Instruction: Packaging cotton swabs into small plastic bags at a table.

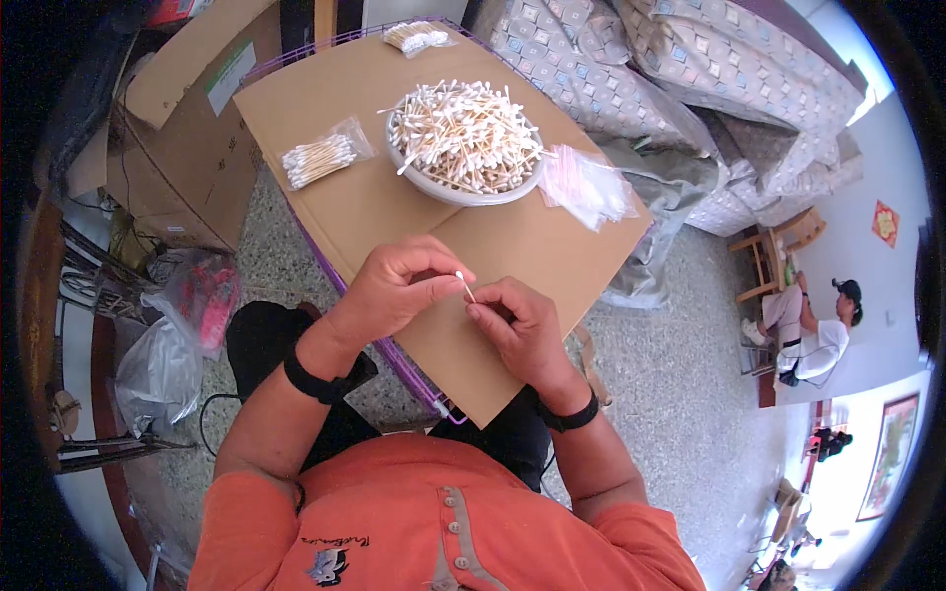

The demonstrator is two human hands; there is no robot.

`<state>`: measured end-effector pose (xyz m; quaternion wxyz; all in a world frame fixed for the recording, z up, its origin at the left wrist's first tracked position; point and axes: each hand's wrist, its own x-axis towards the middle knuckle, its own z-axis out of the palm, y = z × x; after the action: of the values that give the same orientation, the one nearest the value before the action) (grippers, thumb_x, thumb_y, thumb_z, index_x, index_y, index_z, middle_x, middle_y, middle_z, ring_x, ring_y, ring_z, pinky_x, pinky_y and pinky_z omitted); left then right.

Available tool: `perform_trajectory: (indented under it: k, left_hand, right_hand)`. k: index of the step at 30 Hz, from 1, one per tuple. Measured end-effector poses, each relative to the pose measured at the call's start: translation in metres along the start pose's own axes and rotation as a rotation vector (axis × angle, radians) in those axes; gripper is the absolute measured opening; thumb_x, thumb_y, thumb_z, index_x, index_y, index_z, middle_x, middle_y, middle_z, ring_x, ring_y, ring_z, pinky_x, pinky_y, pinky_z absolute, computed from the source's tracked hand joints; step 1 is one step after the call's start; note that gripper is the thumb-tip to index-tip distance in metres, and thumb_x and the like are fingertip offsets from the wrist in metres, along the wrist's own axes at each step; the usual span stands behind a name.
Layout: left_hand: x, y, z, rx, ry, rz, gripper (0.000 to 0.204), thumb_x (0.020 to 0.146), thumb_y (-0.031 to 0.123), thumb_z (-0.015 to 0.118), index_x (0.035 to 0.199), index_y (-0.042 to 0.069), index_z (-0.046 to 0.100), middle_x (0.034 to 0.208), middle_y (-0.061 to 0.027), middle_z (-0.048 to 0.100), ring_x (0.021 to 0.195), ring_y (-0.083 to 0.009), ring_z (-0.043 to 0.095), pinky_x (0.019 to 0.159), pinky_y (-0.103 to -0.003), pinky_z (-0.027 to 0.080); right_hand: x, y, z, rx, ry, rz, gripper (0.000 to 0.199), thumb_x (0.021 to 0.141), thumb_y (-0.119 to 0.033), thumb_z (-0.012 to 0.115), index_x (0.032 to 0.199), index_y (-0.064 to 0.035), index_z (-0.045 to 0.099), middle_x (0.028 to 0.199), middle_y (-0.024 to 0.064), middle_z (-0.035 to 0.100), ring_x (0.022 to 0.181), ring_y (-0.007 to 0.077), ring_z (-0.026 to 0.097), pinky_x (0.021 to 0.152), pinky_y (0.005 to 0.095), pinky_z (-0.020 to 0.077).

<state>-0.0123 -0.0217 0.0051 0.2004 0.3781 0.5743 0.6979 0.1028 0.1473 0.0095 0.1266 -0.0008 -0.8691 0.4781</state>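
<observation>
On the orange shirt [394, 502], see dark script lettering [335, 541], upside down, beside a small emblem [328, 567]. On the brown cardboard box [158, 167], see a green-and-white label [231, 78] and dark printed characters [201, 164]. On the far wall [847, 187], see a red-and-yellow diamond sign [885, 224] with marks too small to read.

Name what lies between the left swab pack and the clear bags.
Head view: a bowl heaped with cotton swabs stands between the swab pack and clear bags.

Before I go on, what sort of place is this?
Likely a room in a home, perhaps doubling as a workspace: a red decoration and a framed picture hang on the walls, while a bowl heaped with cotton swabs sits on cardboard.
</observation>
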Motion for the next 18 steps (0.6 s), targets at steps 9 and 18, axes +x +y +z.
perform_trajectory:
  k: [9,18]
  left_hand:
    - [-0.0009,0.0004,0.0027,0.223,-0.075,0.065,0.013,0.087,0.011,0.064,0.091,0.002,0.073,0.086,-0.0074,0.066,0.081,-0.0172,0.062,0.073,-0.029,0.048]
    - [-0.0021,0.0005,0.0004,0.137,-0.022,0.049,0.017,0.091,0.011,0.058,0.09,0.0,0.071,0.092,-0.01,0.067,0.088,-0.0182,0.062,0.079,-0.03,0.048]
  right_hand:
    - [-0.0018,-0.0031,-0.0021,-0.034,-0.013,0.024,0.01,0.082,-0.007,0.07,0.087,-0.0021,0.063,0.079,0.0074,0.06,0.069,0.0161,0.058,0.063,0.0275,0.0468]
    - [-0.0022,-0.0037,-0.0015,0.046,-0.024,0.056,0.012,0.084,-0.009,0.07,0.092,-0.003,0.064,0.08,0.0043,0.059,0.068,0.0117,0.057,0.061,0.0256,0.0466]
